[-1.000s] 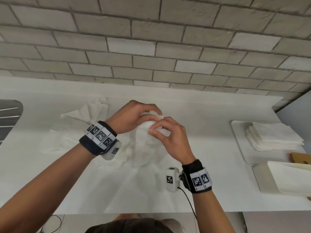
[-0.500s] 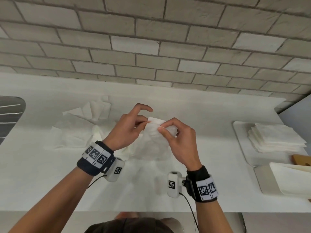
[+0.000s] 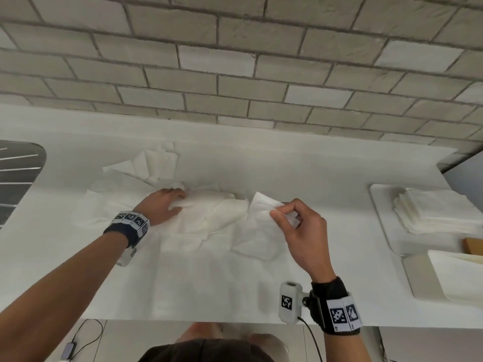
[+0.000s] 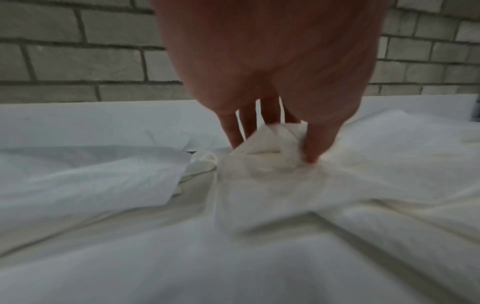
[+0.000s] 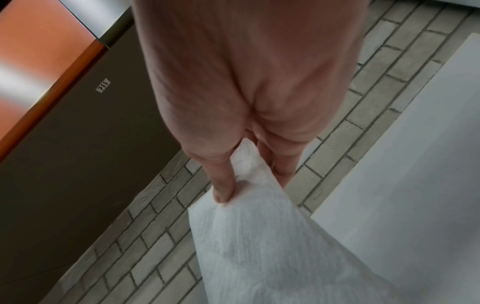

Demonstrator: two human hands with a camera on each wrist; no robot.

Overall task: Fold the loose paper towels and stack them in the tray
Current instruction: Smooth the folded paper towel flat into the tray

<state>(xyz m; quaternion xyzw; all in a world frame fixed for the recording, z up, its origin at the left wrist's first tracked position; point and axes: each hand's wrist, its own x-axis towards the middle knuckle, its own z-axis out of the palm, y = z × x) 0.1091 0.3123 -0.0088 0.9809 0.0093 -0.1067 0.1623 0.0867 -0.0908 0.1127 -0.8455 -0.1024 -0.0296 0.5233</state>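
A heap of loose white paper towels (image 3: 198, 218) lies crumpled on the white counter. My left hand (image 3: 167, 207) is down on the heap, and in the left wrist view its fingers (image 4: 311, 144) pinch a bunched fold of towel (image 4: 272, 139). My right hand (image 3: 290, 218) holds one separate paper towel (image 3: 258, 231) by its top edge between thumb and fingers, lifted so it hangs to the counter; the right wrist view shows that towel (image 5: 259, 236) pinched. At the far right a white tray (image 3: 379, 218) holds a stack of folded towels (image 3: 433, 212).
A brick wall runs behind the counter. A metal sink (image 3: 18, 176) is at the far left. A second flat tray (image 3: 418, 278) with white sheets (image 3: 460, 273) and a brown item (image 3: 473, 245) sit at the right, near the front edge.
My hands were together on one towel; they have parted. The left hand dropped onto the heap and grips a fold, while the right hand pulled a single towel away to the right.
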